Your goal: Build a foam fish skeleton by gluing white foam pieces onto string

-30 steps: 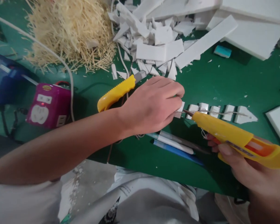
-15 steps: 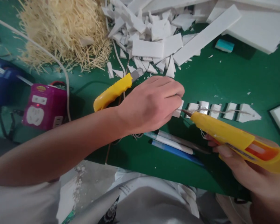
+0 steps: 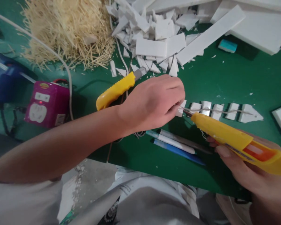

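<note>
My right hand (image 3: 245, 168) is wrapped round a yellow hot glue gun (image 3: 227, 134). Its nozzle tip touches or nearly touches the string beside my left fingers. My left hand (image 3: 156, 101) is closed in a pinch on a thin string (image 3: 221, 111), though the fingertips are partly hidden. That string runs right across a row of small white foam pieces (image 3: 232, 111), the last one pointed (image 3: 250, 113). The leftmost foam piece (image 3: 181, 109) lies partly under my left hand.
Pens (image 3: 175, 144) lie below the row. A yellow utility knife (image 3: 115, 90) rests behind my left forearm. White foam scraps (image 3: 152, 47) and pale wood shavings (image 3: 67, 31) are piled at the back. A purple power socket (image 3: 48, 104) with cables stands at left.
My left fingers have shifted slightly, and more of the string shows at their tips. The glue gun stays almost in place. The whole view has moved a little.
</note>
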### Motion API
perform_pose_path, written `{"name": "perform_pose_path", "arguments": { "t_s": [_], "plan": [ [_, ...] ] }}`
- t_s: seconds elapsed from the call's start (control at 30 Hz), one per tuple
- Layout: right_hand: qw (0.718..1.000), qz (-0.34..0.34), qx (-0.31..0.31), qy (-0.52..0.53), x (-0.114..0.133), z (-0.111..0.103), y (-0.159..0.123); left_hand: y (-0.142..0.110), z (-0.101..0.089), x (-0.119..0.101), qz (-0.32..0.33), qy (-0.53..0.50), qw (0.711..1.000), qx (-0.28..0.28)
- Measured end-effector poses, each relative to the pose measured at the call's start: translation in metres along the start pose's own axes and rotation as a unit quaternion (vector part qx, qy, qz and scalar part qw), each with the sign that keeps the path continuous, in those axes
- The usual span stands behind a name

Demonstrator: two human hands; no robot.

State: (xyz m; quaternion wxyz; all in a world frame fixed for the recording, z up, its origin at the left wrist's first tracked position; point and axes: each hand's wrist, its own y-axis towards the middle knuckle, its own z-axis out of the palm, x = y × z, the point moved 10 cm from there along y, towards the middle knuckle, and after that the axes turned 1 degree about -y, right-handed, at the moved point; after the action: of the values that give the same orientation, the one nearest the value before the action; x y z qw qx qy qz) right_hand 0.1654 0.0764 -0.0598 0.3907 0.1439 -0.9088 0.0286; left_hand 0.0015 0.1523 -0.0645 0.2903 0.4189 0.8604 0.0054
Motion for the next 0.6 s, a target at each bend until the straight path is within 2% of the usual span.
{"name": "perform_pose_path", "arguments": {
  "t_s": [0.23, 0.47, 0.6],
  "plan": [
    [1.0, 0.019, -0.016, -0.013, 0.0012, 0.0004, -0.0001, 0.001, 0.0024, 0.0055, -0.052, -0.012, 0.998, 0.019],
    [1.0, 0.019, -0.007, 0.009, -0.0027, 0.0038, 0.0036, 0.0007, 0.0012, 0.0048, -0.047, -0.02, 0.999, 0.014],
    [1.0, 0.004, -0.022, 0.003, 0.0043, 0.0023, 0.0061, 0.0001, 0.0012, 0.0052, -0.045, -0.016, 0.999, 0.013]
  ]
}}
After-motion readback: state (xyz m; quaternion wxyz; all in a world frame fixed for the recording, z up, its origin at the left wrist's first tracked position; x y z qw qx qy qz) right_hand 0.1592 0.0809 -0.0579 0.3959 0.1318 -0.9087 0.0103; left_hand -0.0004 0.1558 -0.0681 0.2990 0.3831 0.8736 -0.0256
